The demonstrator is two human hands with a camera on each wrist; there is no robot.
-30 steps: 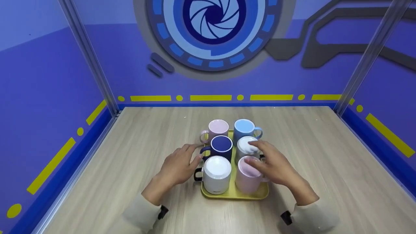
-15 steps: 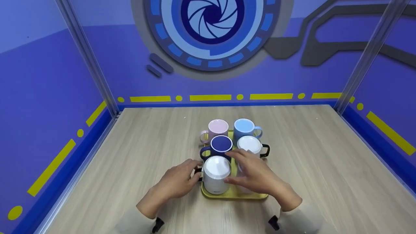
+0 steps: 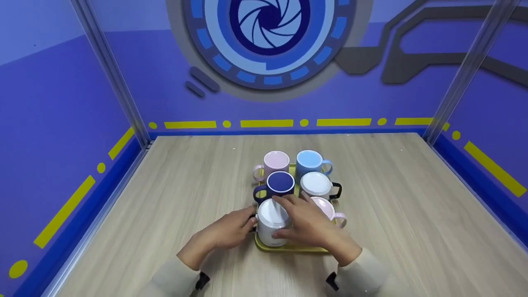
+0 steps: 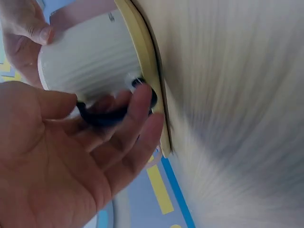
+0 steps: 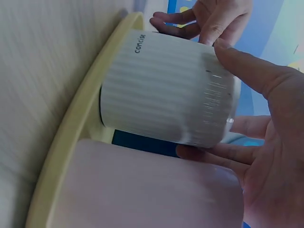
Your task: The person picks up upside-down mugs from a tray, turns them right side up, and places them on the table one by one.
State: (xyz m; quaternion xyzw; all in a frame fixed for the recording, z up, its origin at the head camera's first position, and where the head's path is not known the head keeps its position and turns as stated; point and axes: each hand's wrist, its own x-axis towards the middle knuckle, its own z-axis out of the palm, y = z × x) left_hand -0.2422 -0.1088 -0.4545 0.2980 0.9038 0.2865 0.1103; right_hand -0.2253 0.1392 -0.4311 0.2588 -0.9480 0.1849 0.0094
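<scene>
A ribbed white mug [image 3: 268,235] with a black handle [image 4: 102,118] stands upright at the tray's front left. Its side reads "concise" in the right wrist view. My left hand [image 3: 230,229] is at that handle, thumb by its upper end and fingers bent around it. Across the mug's upper part, my right hand [image 3: 307,220] holds it, thumb on the near side [image 5: 247,66] and fingers on the far side. Beside it stands a pink mug [image 5: 152,190], partly hidden by my right hand in the head view. Under them is a yellow tray [image 3: 288,248].
Behind on the same tray stand a navy mug [image 3: 280,182], another white mug [image 3: 316,185] with a black handle, a pink mug [image 3: 276,161] and a light blue mug [image 3: 309,161]. Wooden tabletop [image 3: 198,165] surrounds the tray, with blue walls [image 3: 74,123] beyond.
My right hand has moved left from above the right-hand mugs to the front white mug. My left hand has come down toward me, from beside the navy mug to the white mug's handle.
</scene>
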